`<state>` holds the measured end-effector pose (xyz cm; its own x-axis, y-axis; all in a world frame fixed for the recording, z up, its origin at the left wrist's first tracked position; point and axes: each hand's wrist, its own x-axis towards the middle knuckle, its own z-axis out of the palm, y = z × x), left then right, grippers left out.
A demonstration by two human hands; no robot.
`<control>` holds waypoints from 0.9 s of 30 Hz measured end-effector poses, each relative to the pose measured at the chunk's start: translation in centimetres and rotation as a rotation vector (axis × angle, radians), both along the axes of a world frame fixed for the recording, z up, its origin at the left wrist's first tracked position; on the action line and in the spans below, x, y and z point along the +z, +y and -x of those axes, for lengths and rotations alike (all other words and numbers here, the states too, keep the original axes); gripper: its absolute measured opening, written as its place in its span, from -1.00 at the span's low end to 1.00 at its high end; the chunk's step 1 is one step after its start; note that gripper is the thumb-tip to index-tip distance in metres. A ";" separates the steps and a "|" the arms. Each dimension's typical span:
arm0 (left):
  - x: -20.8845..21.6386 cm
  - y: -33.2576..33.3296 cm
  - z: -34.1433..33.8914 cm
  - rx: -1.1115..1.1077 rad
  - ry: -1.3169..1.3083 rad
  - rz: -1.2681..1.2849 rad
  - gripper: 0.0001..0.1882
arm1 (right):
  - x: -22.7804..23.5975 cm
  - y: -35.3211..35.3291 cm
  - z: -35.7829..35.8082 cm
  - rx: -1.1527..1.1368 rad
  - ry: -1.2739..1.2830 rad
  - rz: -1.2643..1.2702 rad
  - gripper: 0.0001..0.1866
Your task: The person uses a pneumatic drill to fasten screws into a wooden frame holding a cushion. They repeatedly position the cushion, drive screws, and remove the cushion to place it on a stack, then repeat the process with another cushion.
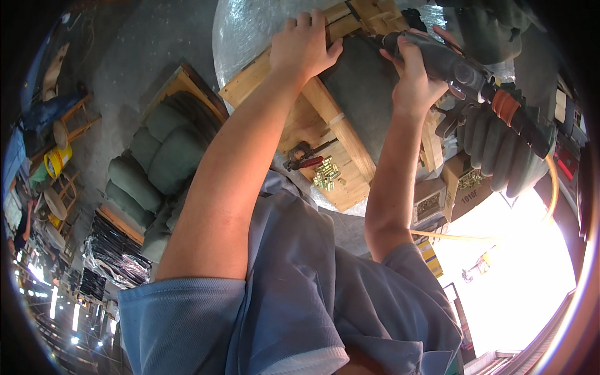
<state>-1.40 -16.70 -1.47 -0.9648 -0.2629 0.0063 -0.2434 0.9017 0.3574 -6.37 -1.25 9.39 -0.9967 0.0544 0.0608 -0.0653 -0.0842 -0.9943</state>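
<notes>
Head view: my right hand [417, 81] is wrapped round the body of a dark power tool [465, 74], its fingers curled in; whether one sits on a trigger I cannot tell. The tool lies at the upper right, its front end near the far part of the wooden frame [337, 119] and the dark grey panel [365, 87] set in it; I can't make out whether the tip touches anything. My left hand [304, 47] is spread, thumb held apart, grasping nothing that I can see, and seems to rest on the frame's far edge. With so light a brace, I judge the frame could pivot if the tool pushes or kicks, and the tip could skid across the panel and mark its covering. A slip leftward would run toward my left thumb. The yellow hose [554, 187] trails from the tool's rear, so a snag there could twist my wrist and spoil the aim. Closer to me, the brass-coloured pieces [326, 175] lie loose on the wood beside a red-handled tool [310, 162]; a jolt to the frame could scatter them onto the floor.
</notes>
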 end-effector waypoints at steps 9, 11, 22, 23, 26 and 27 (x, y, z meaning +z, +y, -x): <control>0.7 -0.2 0.2 -0.030 -0.160 -0.040 -0.22 | 0.2 0.0 -0.4 -0.007 -0.034 -0.074 -0.39; 0.4 -0.2 0.2 -0.031 -0.151 -0.024 -0.22 | 0.2 0.0 -0.5 0.001 -0.033 -0.067 -0.39; -0.3 -0.5 0.3 -0.033 -0.048 -0.012 -0.26 | 0.6 0.4 3.9 0.508 0.262 -0.393 -0.50; -0.3 -0.3 0.3 -0.019 -0.034 -0.024 -0.25 | 1.2 0.2 4.0 0.555 0.154 -0.364 -0.51; 0.5 -0.2 0.4 -0.034 -0.111 0.002 -0.20 | 0.9 0.5 5.4 0.672 0.299 -0.364 -0.46; 0.3 -0.3 0.2 -0.031 -0.090 0.003 -0.20 | 0.6 0.5 5.6 0.720 0.340 -0.359 -0.45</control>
